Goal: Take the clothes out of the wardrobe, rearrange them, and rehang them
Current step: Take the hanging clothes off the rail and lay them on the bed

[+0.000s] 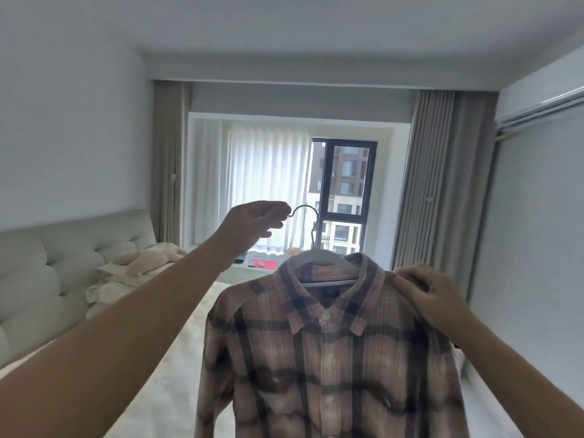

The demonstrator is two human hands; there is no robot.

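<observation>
At the far left of the head view, a padded pale headboard (38,279) runs along the white wall, and a pink soft toy (143,259) lies on the bed (177,358) beside it. Next comes the left arm, stretched forward and up across the bed; the left hand (252,221) is raised in front of the sheer white curtain (268,184), its fingertips pinching the tip of the wire hook of the hanger (319,259). Below that hook, the white hanger sits inside the collar of a plaid shirt (328,358), pink-brown with dark stripes, buttoned up the front and held in mid-air over the foot of the bed, facing the camera. Behind the shirt a dark-framed window (344,191) shows apartment buildings outside, and a red item (264,264) lies on the ledge under it; what it is cannot be made out. To the right of the collar, the right hand (433,295) grips the shirt's shoulder seam, fingers curled over the cloth with the thumb hidden behind it. The two hands are well apart, one on the hook, one on the shoulder. Further right hang grey-beige drapes (442,184), and at the upper right edge a white air conditioner (537,102) is mounted on the wall.
</observation>
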